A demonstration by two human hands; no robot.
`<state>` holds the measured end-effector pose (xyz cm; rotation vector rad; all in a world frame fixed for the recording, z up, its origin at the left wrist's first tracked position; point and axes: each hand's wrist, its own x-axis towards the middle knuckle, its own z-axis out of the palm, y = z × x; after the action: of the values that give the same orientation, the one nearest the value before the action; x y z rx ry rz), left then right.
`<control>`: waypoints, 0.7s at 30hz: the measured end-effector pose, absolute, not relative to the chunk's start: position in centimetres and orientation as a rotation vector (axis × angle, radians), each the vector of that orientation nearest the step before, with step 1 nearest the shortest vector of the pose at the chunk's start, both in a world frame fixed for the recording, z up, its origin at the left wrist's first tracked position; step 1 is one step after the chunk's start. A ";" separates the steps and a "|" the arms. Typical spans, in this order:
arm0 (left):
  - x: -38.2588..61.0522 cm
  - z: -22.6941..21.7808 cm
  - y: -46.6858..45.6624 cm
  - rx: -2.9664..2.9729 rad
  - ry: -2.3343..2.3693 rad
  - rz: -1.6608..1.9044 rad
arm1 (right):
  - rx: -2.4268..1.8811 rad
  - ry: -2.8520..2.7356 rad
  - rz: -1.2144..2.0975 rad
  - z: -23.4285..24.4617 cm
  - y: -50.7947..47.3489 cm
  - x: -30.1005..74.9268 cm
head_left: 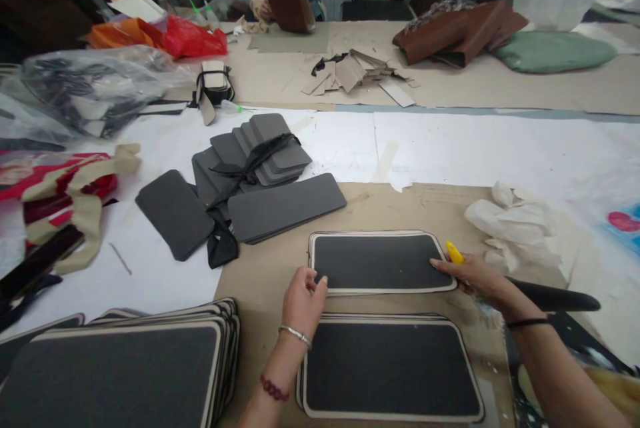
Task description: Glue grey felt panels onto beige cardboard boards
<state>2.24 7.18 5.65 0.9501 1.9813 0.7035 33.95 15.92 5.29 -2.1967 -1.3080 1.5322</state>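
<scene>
A dark rounded panel with a pale border (375,261) lies on a thin stack on the brown board. My left hand (305,298) has its fingers curled at the panel's near left corner. At the right end, my right hand (473,275) has its thumb on top of the panel and its other fingers at the edge. A yellow piece (455,253) sticks up beside that hand's index finger; the rest of it is hidden. Closer to me is another stack of bordered panels (393,368). Taller stacked panels (115,375) stand at the lower left.
Plain dark grey pieces (287,207) and a bundle tied with black cloth (273,148) lie beyond the left hand. Crumpled white paper (515,221) sits at the right. Cardboard scraps (350,71) lie farther back. Across the table, a person holds a brown handbag (290,5).
</scene>
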 end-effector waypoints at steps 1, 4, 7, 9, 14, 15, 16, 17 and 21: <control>3.0 6.2 6.5 0.802 1.823 0.693 | -2.181 -1.279 1.524 5.5 15.9 33.8; 5.9 7.6 4.8 0.260 1.301 0.670 | -2.107 -1.188 1.512 6.1 15.7 33.5; 8.7 7.9 4.7 -0.199 1.005 0.772 | -2.083 -1.127 1.514 6.6 15.4 33.1; 9.7 7.6 5.5 -0.392 0.940 0.893 | -2.074 -1.098 1.520 7.0 15.1 33.0; 8.8 6.4 8.1 -0.562 0.981 1.211 | -2.082 -1.007 1.545 8.3 14.7 32.9; 8.2 6.2 8.6 -0.561 1.002 1.268 | -2.089 -1.005 1.549 8.5 14.7 32.8; 7.5 6.0 9.0 -0.552 1.027 1.316 | -2.090 -1.011 1.551 8.7 14.6 32.7; 6.7 5.8 9.4 -0.533 1.056 1.357 | -2.088 -1.023 1.552 8.8 14.5 32.7; 4.0 5.4 10.7 -0.413 1.148 1.367 | -2.075 -1.121 1.511 8.6 14.4 32.3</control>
<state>4.02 10.72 5.38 -0.4131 1.1477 1.3675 32.35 14.39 8.63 -2.0754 -1.1213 1.5110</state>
